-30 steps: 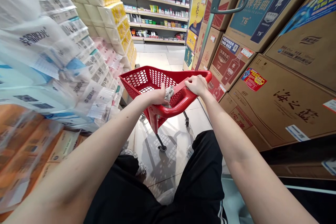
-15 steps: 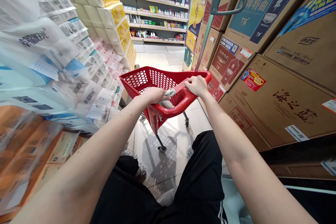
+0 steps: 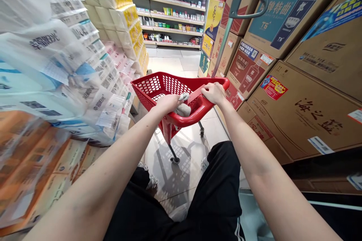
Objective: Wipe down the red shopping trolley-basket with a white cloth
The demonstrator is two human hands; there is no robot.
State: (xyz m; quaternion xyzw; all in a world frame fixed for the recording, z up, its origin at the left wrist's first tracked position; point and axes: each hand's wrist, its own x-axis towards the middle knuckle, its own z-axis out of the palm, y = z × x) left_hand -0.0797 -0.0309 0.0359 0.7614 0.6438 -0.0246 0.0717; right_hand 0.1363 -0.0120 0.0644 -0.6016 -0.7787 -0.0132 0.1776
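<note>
A red plastic shopping basket cart (image 3: 147, 87) with perforated walls and black wheels stands on the tiles before me. My right hand (image 3: 214, 93) is closed around the right part of its red handle rim (image 3: 195, 118). At the left side of the rim, my left hand (image 3: 169, 104) is closed with its fingers partly hidden. A bunched grey-white cloth (image 3: 183, 110) sticks out from under those fingers, inside the handle loop; its exact kind is unclear. Through the walls I see only part of the basket's inside.
Wrapped tissue packs (image 3: 93, 60) are stacked high close on the left, with orange packs (image 3: 31, 158) below. Cardboard cartons (image 3: 319, 109) line the right side. A grey-green handle on a pole (image 3: 224, 47) rises beside them. Shelves of small goods (image 3: 175, 19) cross the far end.
The view has shifted slightly, so the cart appears a little further right. My left hand has moved slightly, and more of the grey-white cloth shows. My right hand keeps its hold.
</note>
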